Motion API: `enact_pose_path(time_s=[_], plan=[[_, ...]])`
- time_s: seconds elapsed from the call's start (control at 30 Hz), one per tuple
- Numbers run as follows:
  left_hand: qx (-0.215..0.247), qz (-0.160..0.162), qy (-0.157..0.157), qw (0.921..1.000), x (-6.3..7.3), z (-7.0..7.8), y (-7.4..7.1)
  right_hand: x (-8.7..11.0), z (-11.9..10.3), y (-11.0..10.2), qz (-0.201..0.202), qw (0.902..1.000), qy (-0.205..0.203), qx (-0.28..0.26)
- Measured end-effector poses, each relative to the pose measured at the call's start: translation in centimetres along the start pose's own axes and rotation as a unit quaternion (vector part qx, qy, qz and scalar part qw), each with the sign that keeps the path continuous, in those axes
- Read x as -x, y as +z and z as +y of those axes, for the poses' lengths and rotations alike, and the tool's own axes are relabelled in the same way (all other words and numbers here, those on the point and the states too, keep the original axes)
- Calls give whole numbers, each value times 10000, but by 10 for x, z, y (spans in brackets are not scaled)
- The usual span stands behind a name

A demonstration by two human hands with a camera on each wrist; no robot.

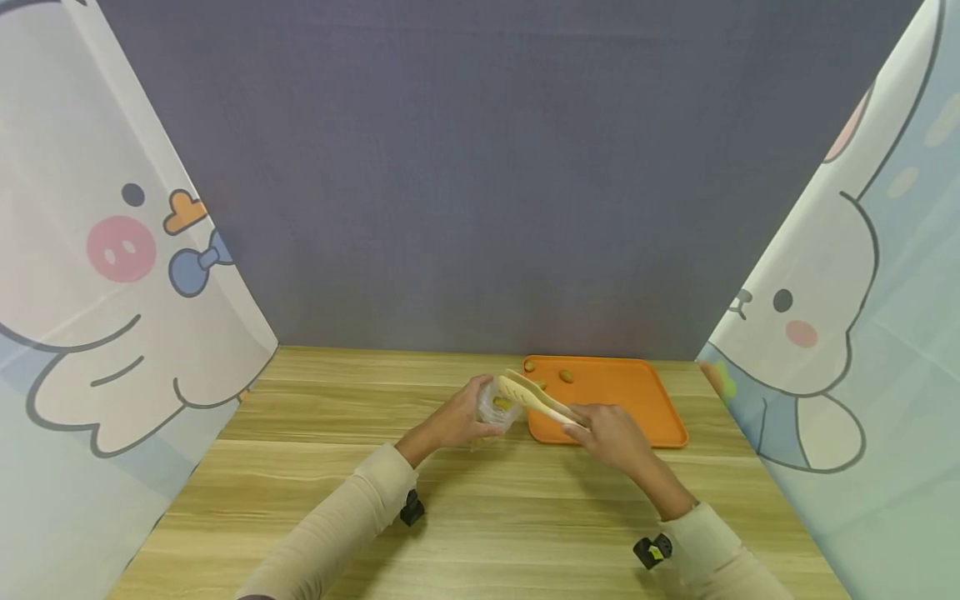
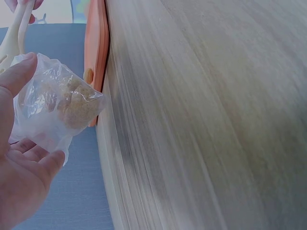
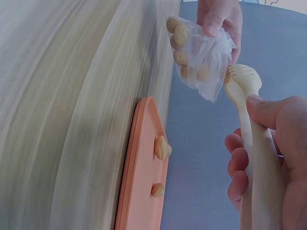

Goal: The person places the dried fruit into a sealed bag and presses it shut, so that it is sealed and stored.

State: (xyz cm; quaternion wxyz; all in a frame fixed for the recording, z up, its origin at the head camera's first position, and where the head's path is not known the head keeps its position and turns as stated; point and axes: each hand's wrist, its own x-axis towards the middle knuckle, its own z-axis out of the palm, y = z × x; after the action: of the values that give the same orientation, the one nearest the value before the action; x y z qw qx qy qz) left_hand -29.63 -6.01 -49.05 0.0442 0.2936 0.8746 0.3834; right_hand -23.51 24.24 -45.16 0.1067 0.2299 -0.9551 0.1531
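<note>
A clear plastic bag (image 2: 45,103) hangs from my left hand (image 1: 457,419), whose thumb and fingers grip it around its opening. Several brown, walnut-like pieces (image 3: 180,57) lie in the bottom of the bag. My right hand (image 1: 611,437) holds cream-coloured slotted tongs (image 1: 532,396) by the handles. The tongs' heads stand close together at the bag's mouth. A bit of brown (image 3: 229,75) shows between them in the right wrist view; most of it is hidden. On the orange tray (image 1: 615,400) lie a few more such pieces (image 1: 566,377), near its left and far edges.
The tray rests on the wood-grain table (image 1: 480,517), right of the bag. A grey panel (image 1: 465,192) stands along the back edge. Cartoon-printed sheets (image 1: 67,317) rise on both sides. Black wrist-worn devices (image 1: 412,507) sit below both cuffs.
</note>
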Motion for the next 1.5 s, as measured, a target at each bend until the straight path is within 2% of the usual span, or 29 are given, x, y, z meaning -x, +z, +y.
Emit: enact_pose_path(time_s=[0.3,0.53,0.73,1.07,1.2,1.4,1.5], plan=[[145,-7,3,9999,1,-1,-1,-3,-5,1,-90,9994,199,-272],[50,9,-86,9999,2,-1,-1,-3,-1,-4,-124,9982,478,-339],[2,3,-172,9999,2,-2,-3,-4,5,-9,20,9988,428,-250],[-15,26,-179,9998,4,-1,-5,-9,25,-10,114,9985,523,-148],[31,25,-171,9998,5,-1,-6,-11,36,-7,2,9976,673,-139],[96,4,-207,9997,6,-1,-8,-12,55,-1,36,9963,839,171],[95,9,-223,9997,7,-1,-9,-13,61,1,16,9965,786,276]])
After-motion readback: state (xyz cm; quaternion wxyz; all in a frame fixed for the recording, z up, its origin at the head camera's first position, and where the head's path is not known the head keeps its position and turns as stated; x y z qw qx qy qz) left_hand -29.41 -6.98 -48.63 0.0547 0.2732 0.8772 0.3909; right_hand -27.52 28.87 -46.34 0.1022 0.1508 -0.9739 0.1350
